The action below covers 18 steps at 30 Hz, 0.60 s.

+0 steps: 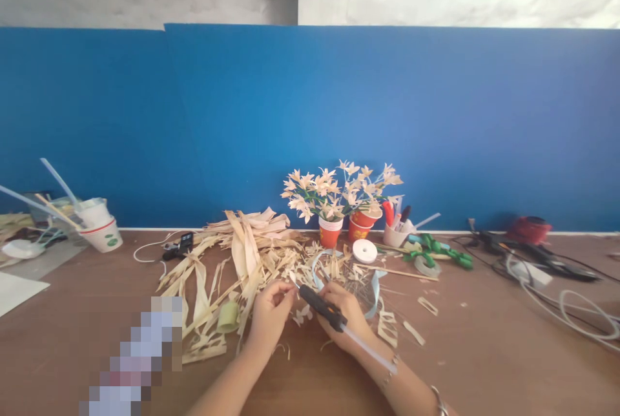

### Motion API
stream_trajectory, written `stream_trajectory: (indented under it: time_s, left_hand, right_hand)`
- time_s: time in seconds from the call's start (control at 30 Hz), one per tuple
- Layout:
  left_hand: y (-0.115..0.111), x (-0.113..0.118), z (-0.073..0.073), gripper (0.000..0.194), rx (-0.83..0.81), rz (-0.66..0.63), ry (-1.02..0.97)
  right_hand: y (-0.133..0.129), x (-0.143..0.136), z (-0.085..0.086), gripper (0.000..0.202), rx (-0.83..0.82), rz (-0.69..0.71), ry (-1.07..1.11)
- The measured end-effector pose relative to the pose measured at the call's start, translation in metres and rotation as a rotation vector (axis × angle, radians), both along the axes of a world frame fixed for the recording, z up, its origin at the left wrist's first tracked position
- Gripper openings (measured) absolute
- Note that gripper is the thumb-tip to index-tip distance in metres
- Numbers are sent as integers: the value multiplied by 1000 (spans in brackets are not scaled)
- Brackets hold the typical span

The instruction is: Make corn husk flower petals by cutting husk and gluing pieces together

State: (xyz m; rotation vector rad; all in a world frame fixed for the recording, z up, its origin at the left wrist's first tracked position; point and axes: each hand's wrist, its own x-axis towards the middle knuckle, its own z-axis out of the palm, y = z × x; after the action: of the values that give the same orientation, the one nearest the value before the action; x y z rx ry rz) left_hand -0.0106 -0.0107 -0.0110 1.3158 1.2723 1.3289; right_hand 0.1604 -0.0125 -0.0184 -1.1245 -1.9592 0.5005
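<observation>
My right hand (pixel 346 312) grips a black hot glue gun (pixel 322 308), and a translucent glue stick (pixel 371 348) runs out of its back along my wrist. The gun's nozzle points up and left, close to the fingertips of my left hand (pixel 274 308). Those fingers are pinched together; what sits between them is too small to make out. Pale petal-like pieces (pixel 303 316) lie on the table between the hands. Dry husk strips (pixel 242 254) are heaped just beyond and left of my left hand. A light blue ribbon (pixel 376 290) curls beside my right hand.
Husk flowers (pixel 332 193) stand in red paper cups (pixel 330 234) at the back. Nearby are a white spool (pixel 365 250), a pen cup (pixel 396 235) and green ribbon (pixel 438 251). Cables (pixel 566 300) lie right; a white cup (pixel 103 235) stands left. A blue partition (pixel 310 112) closes off the back.
</observation>
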Motion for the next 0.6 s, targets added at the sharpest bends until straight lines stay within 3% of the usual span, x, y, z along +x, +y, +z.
stream_trajectory:
  time_s: [0.6]
  left_hand:
    - [-3, 0, 6, 28, -66, 37, -38]
  right_hand:
    - [-5, 5, 8, 7, 50, 34, -91]
